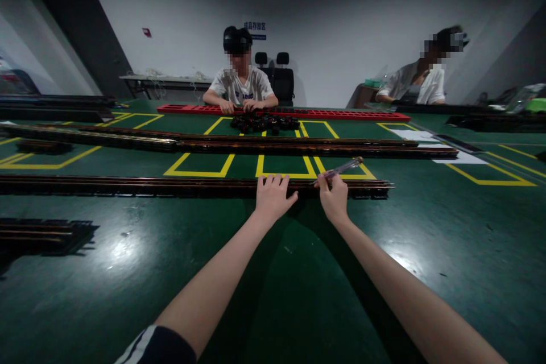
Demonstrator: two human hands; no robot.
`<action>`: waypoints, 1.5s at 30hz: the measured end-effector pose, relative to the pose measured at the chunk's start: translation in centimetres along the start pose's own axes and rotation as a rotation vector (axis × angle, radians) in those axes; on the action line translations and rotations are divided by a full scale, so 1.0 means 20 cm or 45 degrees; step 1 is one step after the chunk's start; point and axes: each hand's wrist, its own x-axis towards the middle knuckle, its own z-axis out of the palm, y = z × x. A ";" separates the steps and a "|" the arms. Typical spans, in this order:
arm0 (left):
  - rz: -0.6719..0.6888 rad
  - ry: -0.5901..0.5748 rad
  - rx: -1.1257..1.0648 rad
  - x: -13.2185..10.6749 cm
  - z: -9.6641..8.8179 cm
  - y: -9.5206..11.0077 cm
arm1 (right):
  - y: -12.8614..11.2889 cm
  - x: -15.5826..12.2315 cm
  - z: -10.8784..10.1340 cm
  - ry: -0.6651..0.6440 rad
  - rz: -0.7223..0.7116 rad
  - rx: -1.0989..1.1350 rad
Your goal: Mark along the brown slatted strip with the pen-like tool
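A long black rail bundle (128, 185) with thin metallic lines along it lies crosswise in front of me on the green table. My left hand (273, 199) lies over this bundle, fingers curled across its far edge and thumb spread to the right. Close by on the right, my right hand (335, 199) is closed around a slim screwdriver-like tool (345, 168) with a clear, purplish handle. The handle slants up to the right, while the tip points down left at the bundle. Whether the tip touches it I cannot tell.
More long dark rails (298, 145) lie beyond, with a pile of small black parts (264, 122) and a red slotted rail (341, 115) behind. Another bundle (46, 236) is at the near left. White papers (452, 154) lie right. Two people sit across the table (281, 307).
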 end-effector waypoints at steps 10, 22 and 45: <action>0.004 0.021 0.034 -0.01 0.00 0.00 | 0.00 0.00 0.00 -0.008 0.028 0.024; -0.007 0.010 0.025 -0.01 -0.01 0.01 | -0.01 0.00 0.00 -0.003 0.008 0.002; -0.011 0.038 -0.004 -0.01 0.00 0.01 | -0.05 -0.01 -0.01 -0.003 0.045 0.040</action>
